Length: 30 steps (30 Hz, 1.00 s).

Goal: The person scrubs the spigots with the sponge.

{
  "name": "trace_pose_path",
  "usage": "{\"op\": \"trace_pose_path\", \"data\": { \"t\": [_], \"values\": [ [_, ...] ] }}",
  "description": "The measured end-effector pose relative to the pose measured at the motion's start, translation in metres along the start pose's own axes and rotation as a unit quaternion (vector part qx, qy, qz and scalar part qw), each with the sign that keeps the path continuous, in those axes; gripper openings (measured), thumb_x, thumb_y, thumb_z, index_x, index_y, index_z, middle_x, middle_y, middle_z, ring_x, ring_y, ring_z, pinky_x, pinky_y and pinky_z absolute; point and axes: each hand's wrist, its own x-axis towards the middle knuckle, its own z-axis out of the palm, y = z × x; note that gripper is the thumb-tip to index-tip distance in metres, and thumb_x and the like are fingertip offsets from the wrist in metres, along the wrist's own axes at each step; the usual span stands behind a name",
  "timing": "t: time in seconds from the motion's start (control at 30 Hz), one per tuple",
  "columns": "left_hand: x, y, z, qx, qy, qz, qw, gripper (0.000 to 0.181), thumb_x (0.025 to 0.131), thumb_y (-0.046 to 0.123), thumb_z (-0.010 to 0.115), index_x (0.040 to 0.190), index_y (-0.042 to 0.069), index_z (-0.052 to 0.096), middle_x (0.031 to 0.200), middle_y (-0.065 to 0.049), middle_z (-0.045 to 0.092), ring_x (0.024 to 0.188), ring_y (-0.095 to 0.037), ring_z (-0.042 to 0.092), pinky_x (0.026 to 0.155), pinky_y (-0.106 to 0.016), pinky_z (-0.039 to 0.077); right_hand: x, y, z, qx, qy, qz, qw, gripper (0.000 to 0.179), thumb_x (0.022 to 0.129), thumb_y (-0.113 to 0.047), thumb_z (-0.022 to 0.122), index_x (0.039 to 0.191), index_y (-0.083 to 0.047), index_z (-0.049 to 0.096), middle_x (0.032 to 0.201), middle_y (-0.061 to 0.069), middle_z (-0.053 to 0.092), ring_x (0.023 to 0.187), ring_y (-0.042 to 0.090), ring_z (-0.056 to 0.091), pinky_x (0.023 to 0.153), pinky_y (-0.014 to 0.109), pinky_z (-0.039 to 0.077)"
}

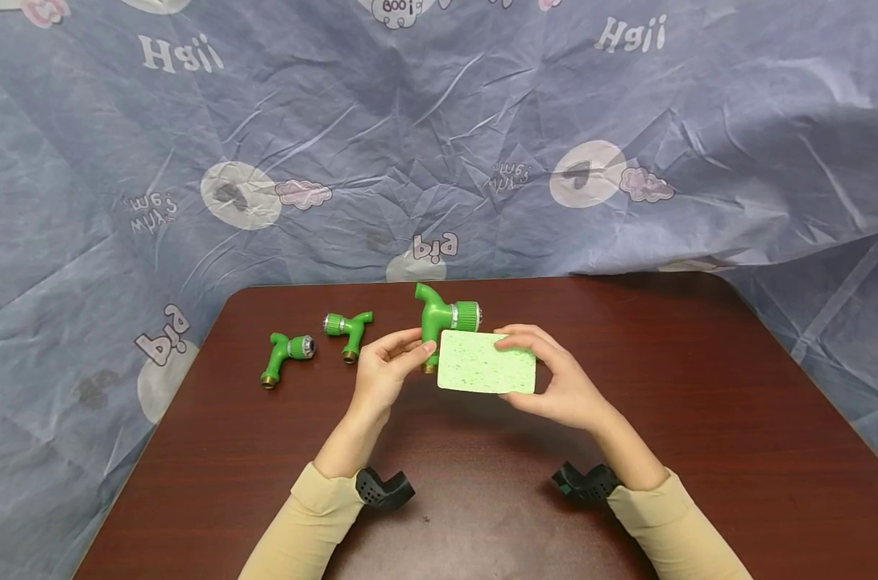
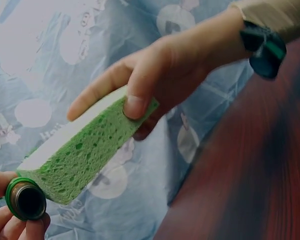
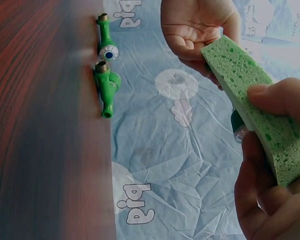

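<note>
My left hand (image 1: 384, 370) pinches a green tap (image 1: 432, 318) by its lower stem, holding it upright above the table. The tap has a ribbed green knob with a silvery end, and its threaded brass inlet (image 2: 30, 201) faces the left wrist camera. In my right hand (image 1: 558, 383) is a light green sponge (image 1: 486, 362), gripped at its right end with the thumb on one long edge and fingers on the other. The sponge's left end lies right at the tap's stem and overlaps part of it in the head view. Pores speckle its side (image 2: 92, 150).
Two more green taps lie on the dark red-brown table (image 1: 627, 362) to the left: one tap (image 1: 283, 354) farther left, another tap (image 1: 349, 332) closer to my left hand. Behind the table hangs a wrinkled blue-grey printed cloth (image 1: 439, 145). Black straps (image 1: 384, 489) sit on both wrists.
</note>
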Motion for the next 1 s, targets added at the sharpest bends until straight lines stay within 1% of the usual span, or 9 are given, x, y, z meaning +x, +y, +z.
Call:
{"op": "trace_pose_path", "data": {
  "t": [0.13, 0.23, 0.33, 0.4, 0.5, 0.67, 0.83, 0.9, 1.0],
  "values": [
    [-0.0004, 0.0008, 0.0005, -0.007, 0.000, -0.015, 0.9999, 0.031, 0.079, 0.002, 0.071, 0.107, -0.010, 0.065, 0.080, -0.001, 0.069, 0.071, -0.006, 0.063, 0.063, -0.023, 0.051, -0.0009, 0.0006, -0.0026, 0.008, -0.019, 0.008, 0.9997, 0.060, 0.065, 0.005, 0.079, 0.118, -0.014, 0.058, 0.128, 0.005, 0.050, 0.116, 0.022, 0.046, 0.087, 0.025, 0.043],
    [-0.0005, 0.0013, 0.0013, -0.012, -0.004, -0.018, 0.9997, 0.030, 0.080, 0.000, 0.069, 0.106, -0.011, 0.065, 0.079, 0.000, 0.070, 0.071, -0.006, 0.063, 0.062, -0.023, 0.051, -0.0009, 0.0009, -0.0059, 0.008, -0.030, 0.011, 0.9995, 0.060, 0.064, 0.007, 0.078, 0.117, -0.014, 0.058, 0.127, 0.004, 0.050, 0.116, 0.022, 0.046, 0.087, 0.025, 0.042],
    [-0.0007, -0.0003, 0.0034, -0.014, -0.014, -0.017, 0.9997, 0.029, 0.080, 0.000, 0.069, 0.106, -0.012, 0.064, 0.080, -0.001, 0.070, 0.071, -0.006, 0.064, 0.062, -0.023, 0.052, -0.0011, 0.0005, -0.0093, 0.009, -0.022, 0.007, 0.9997, 0.060, 0.064, 0.007, 0.078, 0.117, -0.013, 0.058, 0.127, 0.005, 0.050, 0.116, 0.023, 0.046, 0.088, 0.025, 0.042],
    [-0.0012, -0.0014, 0.0050, -0.016, -0.016, -0.013, 0.9997, 0.029, 0.079, -0.001, 0.070, 0.105, -0.012, 0.065, 0.079, -0.001, 0.070, 0.068, -0.006, 0.063, 0.060, -0.022, 0.050, -0.0014, 0.0005, -0.0103, 0.011, -0.015, 0.002, 0.9998, 0.061, 0.064, 0.007, 0.079, 0.118, -0.012, 0.058, 0.127, 0.006, 0.050, 0.116, 0.023, 0.046, 0.087, 0.025, 0.042],
    [-0.0016, -0.0014, 0.0054, -0.013, -0.008, -0.017, 0.9997, 0.029, 0.078, 0.002, 0.071, 0.104, -0.011, 0.066, 0.077, -0.001, 0.069, 0.066, -0.007, 0.062, 0.060, -0.024, 0.050, -0.0016, 0.0010, -0.0092, 0.014, -0.014, -0.002, 0.9998, 0.061, 0.064, 0.007, 0.079, 0.119, -0.011, 0.058, 0.126, 0.007, 0.051, 0.116, 0.023, 0.047, 0.086, 0.024, 0.043],
    [-0.0017, 0.0000, 0.0033, -0.009, 0.005, -0.030, 0.9995, 0.029, 0.079, 0.002, 0.071, 0.105, -0.010, 0.066, 0.074, 0.004, 0.067, 0.066, -0.007, 0.061, 0.062, -0.025, 0.051, -0.0017, -0.0003, -0.0067, 0.019, -0.025, 0.001, 0.9995, 0.060, 0.064, 0.007, 0.078, 0.117, -0.011, 0.058, 0.126, 0.007, 0.051, 0.116, 0.023, 0.047, 0.087, 0.025, 0.043],
    [-0.0008, 0.0018, 0.0009, -0.023, 0.014, -0.023, 0.9994, 0.028, 0.080, 0.001, 0.070, 0.105, -0.011, 0.065, 0.073, 0.005, 0.067, 0.067, -0.007, 0.061, 0.062, -0.024, 0.052, -0.0018, -0.0019, -0.0074, 0.015, -0.047, 0.001, 0.9988, 0.059, 0.064, 0.005, 0.077, 0.117, -0.014, 0.059, 0.127, 0.005, 0.051, 0.117, 0.022, 0.046, 0.091, 0.026, 0.040],
    [-0.0007, 0.0019, 0.0013, -0.023, 0.009, -0.023, 0.9994, 0.028, 0.080, 0.001, 0.070, 0.105, -0.011, 0.065, 0.074, 0.004, 0.068, 0.067, -0.007, 0.062, 0.062, -0.025, 0.052, -0.0014, -0.0021, -0.0082, 0.014, -0.040, -0.007, 0.9991, 0.059, 0.064, 0.006, 0.077, 0.117, -0.013, 0.059, 0.126, 0.006, 0.052, 0.116, 0.022, 0.046, 0.090, 0.026, 0.040],
    [-0.0014, 0.0012, 0.0031, -0.013, -0.008, -0.025, 0.9996, 0.030, 0.079, 0.002, 0.071, 0.106, -0.011, 0.065, 0.077, 0.001, 0.069, 0.068, -0.007, 0.063, 0.064, -0.027, 0.052, -0.0006, -0.0043, -0.0092, 0.015, -0.012, -0.022, 0.9996, 0.061, 0.061, 0.011, 0.077, 0.116, -0.009, 0.060, 0.124, 0.009, 0.052, 0.114, 0.022, 0.047, 0.088, 0.024, 0.042]
  ]
}}
